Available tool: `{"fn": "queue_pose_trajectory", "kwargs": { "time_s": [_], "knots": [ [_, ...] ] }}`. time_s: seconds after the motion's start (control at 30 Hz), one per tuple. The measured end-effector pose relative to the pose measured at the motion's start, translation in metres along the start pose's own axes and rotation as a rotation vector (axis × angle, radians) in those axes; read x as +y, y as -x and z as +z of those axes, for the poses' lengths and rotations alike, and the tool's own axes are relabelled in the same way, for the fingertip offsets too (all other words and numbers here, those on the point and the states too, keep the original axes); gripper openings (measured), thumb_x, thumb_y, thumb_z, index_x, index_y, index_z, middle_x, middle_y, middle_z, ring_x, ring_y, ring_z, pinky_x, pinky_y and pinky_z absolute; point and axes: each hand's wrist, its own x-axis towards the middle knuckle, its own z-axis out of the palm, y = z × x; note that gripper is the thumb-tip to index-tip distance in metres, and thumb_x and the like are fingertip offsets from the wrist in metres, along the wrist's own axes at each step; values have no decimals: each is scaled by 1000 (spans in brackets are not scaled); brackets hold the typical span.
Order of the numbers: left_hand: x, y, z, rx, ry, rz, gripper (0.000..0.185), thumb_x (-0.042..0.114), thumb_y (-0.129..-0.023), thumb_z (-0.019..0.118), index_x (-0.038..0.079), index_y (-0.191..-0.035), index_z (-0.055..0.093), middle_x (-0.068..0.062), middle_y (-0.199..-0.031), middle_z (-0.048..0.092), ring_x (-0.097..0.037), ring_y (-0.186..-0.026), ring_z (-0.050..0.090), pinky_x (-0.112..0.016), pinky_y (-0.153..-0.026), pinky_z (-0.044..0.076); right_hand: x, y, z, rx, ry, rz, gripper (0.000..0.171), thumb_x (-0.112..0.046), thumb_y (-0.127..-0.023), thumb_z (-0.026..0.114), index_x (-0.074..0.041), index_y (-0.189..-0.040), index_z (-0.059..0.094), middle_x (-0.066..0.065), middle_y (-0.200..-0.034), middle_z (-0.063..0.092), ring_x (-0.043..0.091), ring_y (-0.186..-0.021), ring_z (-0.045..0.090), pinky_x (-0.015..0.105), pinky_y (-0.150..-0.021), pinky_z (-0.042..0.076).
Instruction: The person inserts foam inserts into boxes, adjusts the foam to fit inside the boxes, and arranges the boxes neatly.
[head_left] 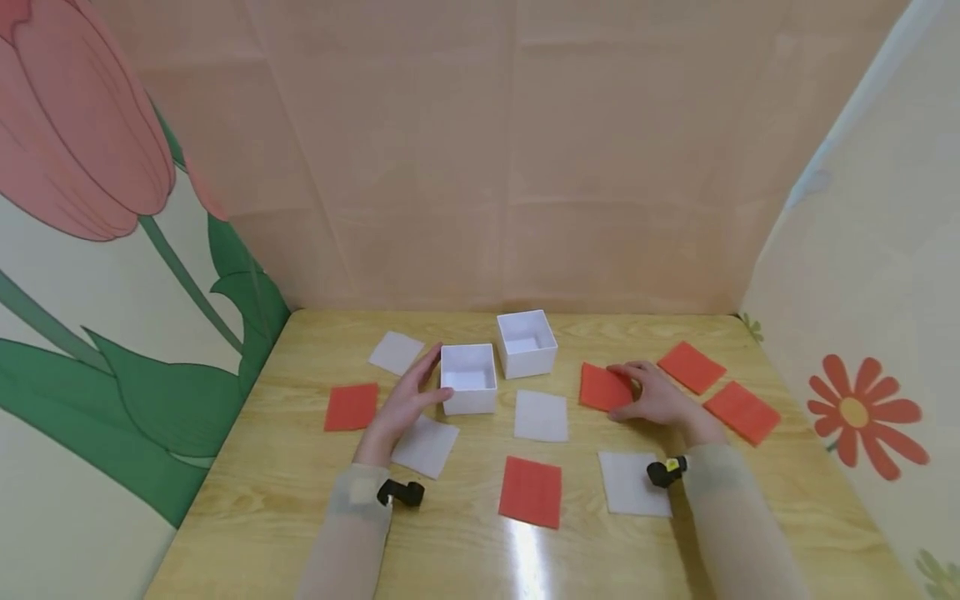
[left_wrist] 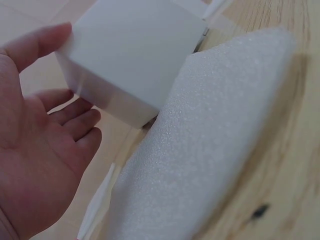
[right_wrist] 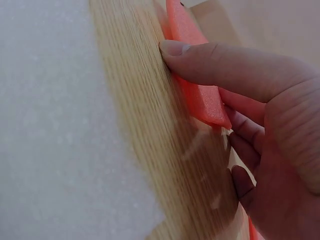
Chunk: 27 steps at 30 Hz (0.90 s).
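Two white square open-topped boxes stand near the table's middle. My left hand [head_left: 405, 406] holds the nearer white box [head_left: 470, 403] at its left side, thumb at the front corner and fingers toward the back. In the left wrist view, thumb and fingertips meet the edges of this box [left_wrist: 130, 55], beside a white foam sheet [left_wrist: 200, 135]. To the right, my right hand [head_left: 656, 398] pinches a thin red foam square [head_left: 602, 387] between thumb and fingers. In the right wrist view the thumb lies on the near side of the red foam square [right_wrist: 207, 100], with the fingers behind it.
The second white box [head_left: 531, 364] stands just behind and right of the held one. White foam squares [head_left: 542, 416] and red foam squares [head_left: 530, 492] lie scattered over the wooden table [head_left: 247, 517]. Two red squares [head_left: 691, 367] lie right of my right hand. A cloth-like backdrop [head_left: 510, 167] rises behind.
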Motion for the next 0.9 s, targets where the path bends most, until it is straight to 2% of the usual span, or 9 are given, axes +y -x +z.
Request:
{"fn": "queue_pose_trajectory", "kwargs": {
  "time_s": [0.13, 0.37, 0.6, 0.8, 0.9],
  "knots": [
    [1, 0, -1, -1, 3, -4, 85, 10, -101, 74, 12, -171, 26, -6, -176, 25, -25, -163, 20, -44, -132, 15, -3, 0, -2, -7, -31, 1, 97, -48, -79, 95, -12, -158, 51, 29, -159, 37, 52, -142, 37, 78, -113, 33],
    [1, -1, -1, 1, 21, -14, 84, 9, -101, 73, 13, -171, 26, -5, -176, 26, -24, -162, 21, -44, -132, 15, 2, 3, -1, -14, -112, 36, 101, -50, -81, 93, -16, -162, 44, 24, -166, 34, 48, -151, 29, 72, -120, 27],
    [1, -5, 0, 1, 24, -10, 85, 4, -100, 73, 9, -171, 26, -7, -176, 25, -26, -163, 21, -45, -132, 15, 4, 3, -2, -16, -136, 57, 109, -55, -83, 90, -17, -169, 35, 25, -168, 30, 49, -151, 30, 74, -118, 29],
    [1, -4, -2, 5, 43, -12, 86, 1, -98, 73, 7, -170, 27, -10, -176, 26, -28, -163, 21, -46, -132, 15, 0, 12, -5, 5, -312, 100, 104, -51, -88, 87, -25, -171, 30, 15, -174, 26, 49, -153, 28, 73, -119, 28],
    [0, -2, -2, -1, 39, -21, 87, 4, -98, 75, 8, -170, 27, -9, -176, 26, -27, -163, 21, -45, -132, 16, -8, 20, -7, 65, -404, 66, 98, -44, -93, 85, -25, -171, 29, 12, -175, 26, 50, -152, 32, 63, -118, 37]
  ]
}}
